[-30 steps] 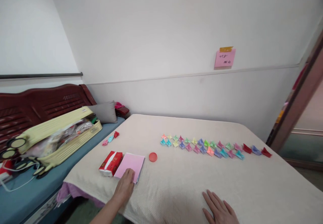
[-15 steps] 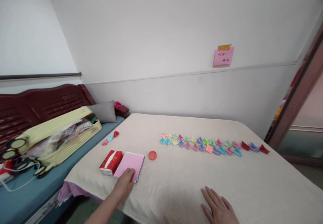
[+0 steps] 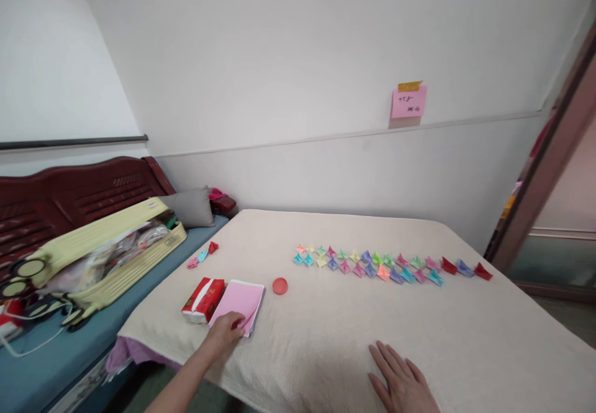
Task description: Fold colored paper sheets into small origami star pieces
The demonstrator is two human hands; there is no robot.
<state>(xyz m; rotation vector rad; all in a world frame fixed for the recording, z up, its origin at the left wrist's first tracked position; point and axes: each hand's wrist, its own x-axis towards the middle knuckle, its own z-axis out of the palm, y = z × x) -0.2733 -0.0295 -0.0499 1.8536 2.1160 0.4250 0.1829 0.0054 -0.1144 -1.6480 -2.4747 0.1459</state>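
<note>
At the near right corner of a stack of paper, my left hand pinches the top pink sheet. The sheet's right edge curls up, showing white paper beneath it. A red-and-white tissue pack lies directly left of the stack, and a round red lid-like disc lies to its right. My right hand rests flat on the cream tablecloth, fingers stretched out, holding nothing.
Two rows of small folded-paper shapes run across the table's middle and right. Several folded pieces sit near the left edge. An open yellow suitcase lies on the wooden bench at left. A pink note is taped to the wall.
My left fingers have closed on the pink sheet and pulled its right edge up and leftward. My right hand stays flat on the cloth. The view has shifted slightly.
</note>
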